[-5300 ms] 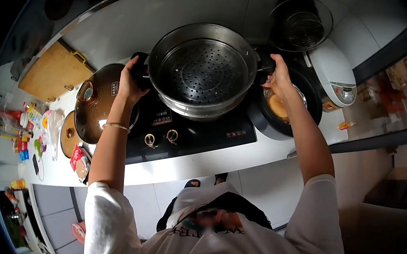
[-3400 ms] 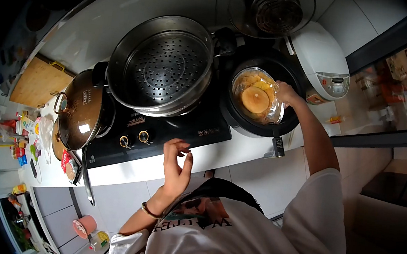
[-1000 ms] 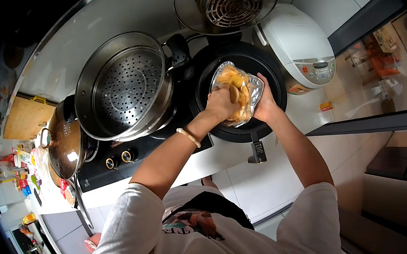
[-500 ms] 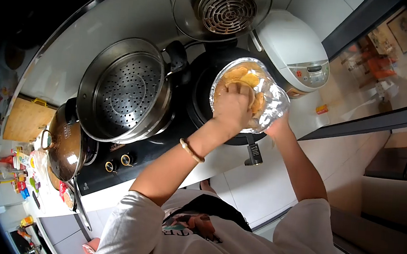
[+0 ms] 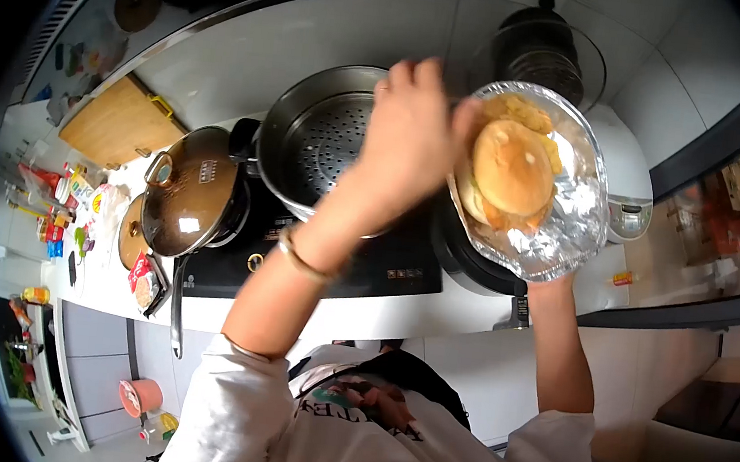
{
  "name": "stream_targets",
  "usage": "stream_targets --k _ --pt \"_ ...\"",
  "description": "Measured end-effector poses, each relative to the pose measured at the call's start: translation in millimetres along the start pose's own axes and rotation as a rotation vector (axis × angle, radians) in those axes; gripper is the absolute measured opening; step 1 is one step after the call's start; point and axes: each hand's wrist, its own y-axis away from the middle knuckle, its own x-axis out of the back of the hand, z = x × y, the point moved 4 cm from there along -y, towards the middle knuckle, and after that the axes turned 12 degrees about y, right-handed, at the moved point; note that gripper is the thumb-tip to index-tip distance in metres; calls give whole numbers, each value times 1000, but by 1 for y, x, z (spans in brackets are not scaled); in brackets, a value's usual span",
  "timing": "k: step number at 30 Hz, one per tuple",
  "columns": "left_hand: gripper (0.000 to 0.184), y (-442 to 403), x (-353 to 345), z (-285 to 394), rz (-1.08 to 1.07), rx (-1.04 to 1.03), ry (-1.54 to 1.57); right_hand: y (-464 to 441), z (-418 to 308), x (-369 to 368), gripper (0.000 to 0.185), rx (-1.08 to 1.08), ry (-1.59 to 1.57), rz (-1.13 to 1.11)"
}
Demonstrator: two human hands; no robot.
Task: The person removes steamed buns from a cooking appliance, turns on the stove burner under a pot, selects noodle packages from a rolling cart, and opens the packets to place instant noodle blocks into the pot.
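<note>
A round golden burger bun [image 5: 514,167] lies in a foil tray [image 5: 577,224], with pieces of yellow-orange food [image 5: 517,112] around and under it. From below and the near side, my right hand [image 5: 552,282] supports the tray; its fingers are hidden underneath. My left hand [image 5: 411,128] is raised just left of the tray, above the steamer pot. Motion blurs it slightly, but its fingers look apart and nothing shows in them. Its thumb is close to the tray's left rim; whether they touch I cannot tell.
A steamer pot [image 5: 281,151] with a perforated insert and a lidded pan [image 5: 191,196] stand on the black cooktop [image 5: 321,278]. Right of them are a black pan [image 5: 465,262], partly beneath the tray, and a white rice cooker [image 5: 628,211]. A cutting board [image 5: 122,122] leans at the back left.
My left hand has lifted out of the tray and moved left, uncovering the bun. The tray now appears farther right and larger. My view has swung left.
</note>
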Motion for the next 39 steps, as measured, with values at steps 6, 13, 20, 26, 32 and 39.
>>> stream_targets --k 6,13,20,26,32,39 --pt "24 -11 38 -120 -331 627 403 -63 59 -61 51 -203 -125 -138" --pt "14 13 57 -184 -167 775 330 -118 96 -79 49 -437 180 29" --pt "15 23 42 -213 -212 888 148 -176 122 -45 23 -275 1226 -25" --pt "23 18 29 -219 -420 780 -285 -172 130 -76 25 64 2190 -256" --pt "23 19 36 -213 -407 590 -444 -144 119 -91 19 166 2432 -345" --pt "27 15 62 -179 -179 282 -410 -134 -8 -105 22 1072 2054 141"
